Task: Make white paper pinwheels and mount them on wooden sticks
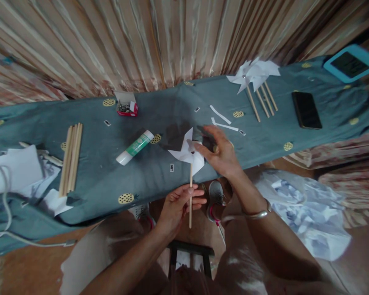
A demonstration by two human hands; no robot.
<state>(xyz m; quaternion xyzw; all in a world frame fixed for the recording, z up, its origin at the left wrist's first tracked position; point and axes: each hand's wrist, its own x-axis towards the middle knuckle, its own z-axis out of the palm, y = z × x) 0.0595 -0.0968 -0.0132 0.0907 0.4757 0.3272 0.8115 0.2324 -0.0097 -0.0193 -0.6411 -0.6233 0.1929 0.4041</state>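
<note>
A white paper pinwheel [186, 153] sits on a thin wooden stick [190, 213], held over the near edge of a teal-covered board [104, 172]. My left hand [180, 205] is closed round the stick below the wheel. My right hand [219, 153] has its fingers spread, with the fingertips touching the pinwheel's right blade near the centre pin.
On the board lie a bundle of wooden sticks [70, 157], a green-and-white glue stick [134, 148], a small red box of pins [126, 105], paper strips [220, 115], several finished pinwheels [254, 78], a black phone [306, 110] and a blue-cased tablet [351, 62]. Crumpled paper [307, 213] lies on the floor at right.
</note>
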